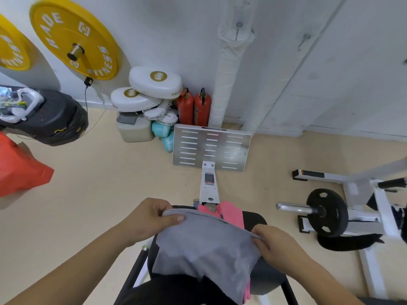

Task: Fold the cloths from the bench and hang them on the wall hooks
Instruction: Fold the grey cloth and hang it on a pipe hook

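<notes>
A person's two bare hands hold up a grey cloth (204, 245) over a black padded bench (259, 219) in a gym corner. The left hand (152, 219) pinches the cloth's upper left corner, thumb lying flat on top and fingers curled under the doubled edge; the right hand (275, 243) clenches the upper right corner between thumb and bent fingers. The cloth is soft, matte and lightly creased, its top edge stretched in a shallow curve between the hands while the rest drapes down toward the camera. A bright pink cloth (229, 213) lies crumpled on the bench just behind it, and a pink strip shows below the grey cloth's lower right edge.

Beyond the bench, a slotted, brushed-metal footplate (211, 148) rests on the beige floor. White glossy boxing pads (154, 84) are stacked against the white wall beside two red fire extinguishers (195, 107). A yellow weight plate (74, 38) hangs on a wall peg. A round black plate (327, 212) sits on a chrome bar to the right.
</notes>
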